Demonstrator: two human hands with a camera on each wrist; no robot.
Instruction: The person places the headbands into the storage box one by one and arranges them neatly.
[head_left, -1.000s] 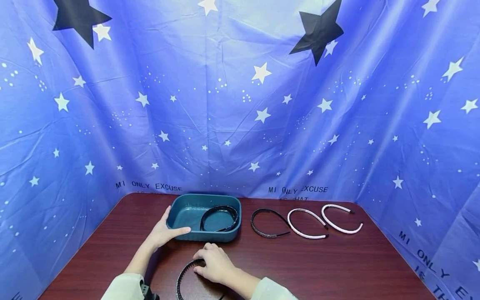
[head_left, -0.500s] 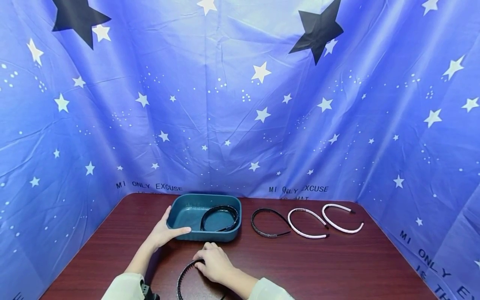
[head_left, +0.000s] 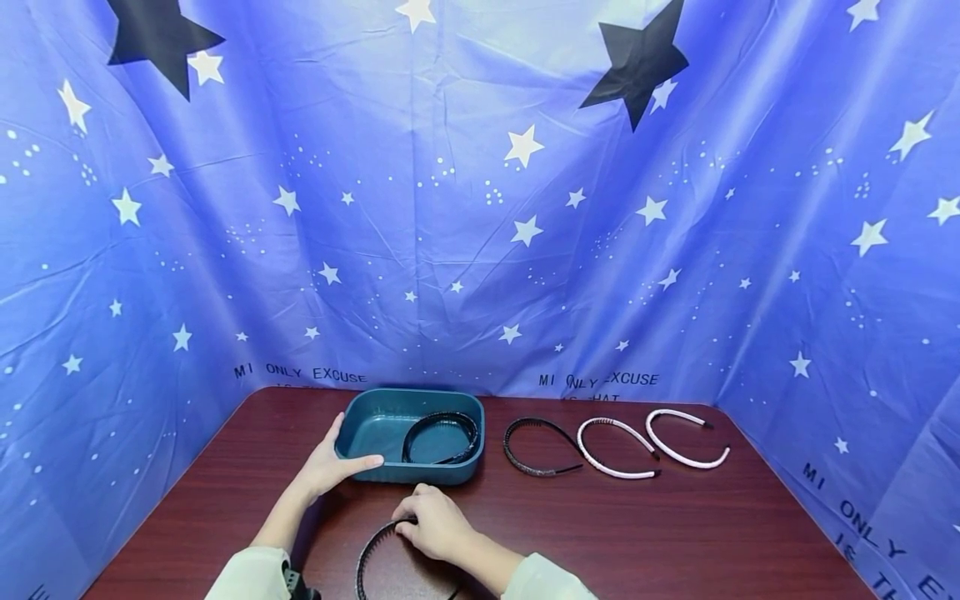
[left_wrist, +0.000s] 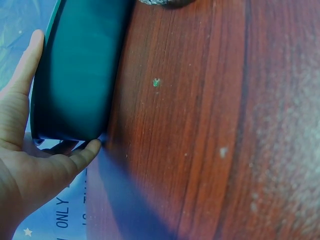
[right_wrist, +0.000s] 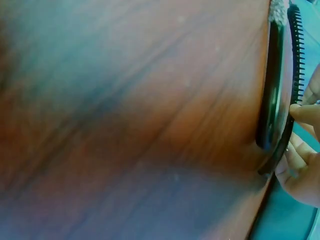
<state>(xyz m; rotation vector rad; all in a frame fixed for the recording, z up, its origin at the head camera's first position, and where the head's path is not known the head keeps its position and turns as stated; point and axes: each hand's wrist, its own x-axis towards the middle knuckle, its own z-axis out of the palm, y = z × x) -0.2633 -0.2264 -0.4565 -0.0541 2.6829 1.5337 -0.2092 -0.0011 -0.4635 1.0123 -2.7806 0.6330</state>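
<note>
A teal plastic box [head_left: 420, 473] stands toward the back of the table, with a black headband [head_left: 406, 440] lying inside at its right. My left hand [head_left: 324, 467] rests on the box's near left corner, thumb straight along the front rim and fingers along the left end. In front of the box, my right hand [head_left: 435, 521] pinches another black headband [head_left: 362, 557], whose inner side has small teeth. The right wrist view shows the thumb and fingers on this toothed headband [right_wrist: 296, 65]; its lower part runs out of the head view.
Right of the box lie a black headband [head_left: 513, 458] and two white headbands, one nearer [head_left: 588, 454] and one farther [head_left: 663, 447]. The dark red wooden table [head_left: 660, 542] backs onto a blue star-patterned curtain [head_left: 420, 275].
My right hand has shifted very slightly to the right with the black headband still pinched. The left hand and box keep their places.
</note>
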